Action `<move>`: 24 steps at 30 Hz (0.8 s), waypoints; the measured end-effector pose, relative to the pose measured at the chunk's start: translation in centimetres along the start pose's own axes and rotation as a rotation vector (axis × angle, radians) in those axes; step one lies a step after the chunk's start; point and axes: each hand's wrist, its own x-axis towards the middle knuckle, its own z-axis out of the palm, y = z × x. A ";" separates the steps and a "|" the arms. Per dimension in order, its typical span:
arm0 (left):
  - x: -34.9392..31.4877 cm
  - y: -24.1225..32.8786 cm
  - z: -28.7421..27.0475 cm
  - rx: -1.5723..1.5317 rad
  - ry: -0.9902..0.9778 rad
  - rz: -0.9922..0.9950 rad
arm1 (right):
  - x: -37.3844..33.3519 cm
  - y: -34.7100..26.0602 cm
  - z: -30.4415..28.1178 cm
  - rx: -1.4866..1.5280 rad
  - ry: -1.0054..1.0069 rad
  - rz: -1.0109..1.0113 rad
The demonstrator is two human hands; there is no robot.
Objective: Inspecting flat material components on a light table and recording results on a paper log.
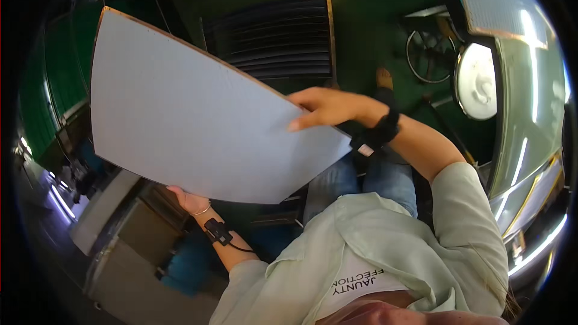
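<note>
A large flat white panel with a thin brownish edge spans the left and middle of the head view, tilted in front of my body. My right hand grips its far right edge, with the thumb lying on the white face and the other fingers partly hidden by the edge. On the near left edge, my left hand supports the panel; its thumb shows beside the edge, while the remaining fingers are hidden beneath. A dark strap with a small device circles each forearm.
Beyond the panel, a dark stack of layered sheets with a yellowish corner sits low down. A round-seated stool and wheel-like ring stand at right, beside a glossy greenish worktable. Brown boxes are at lower left.
</note>
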 end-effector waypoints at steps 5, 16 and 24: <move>0.9 -8.2 -8.2 0.214 0.542 -0.314 | 4.3 -0.6 5.2 -0.465 0.075 0.032; -23.7 -32.8 6.3 0.621 -0.627 -0.686 | 7.5 9.5 -2.2 -1.134 0.177 -0.065; -24.8 -33.0 9.8 0.726 -0.536 -0.707 | 12.0 9.9 -7.5 -1.415 0.104 0.088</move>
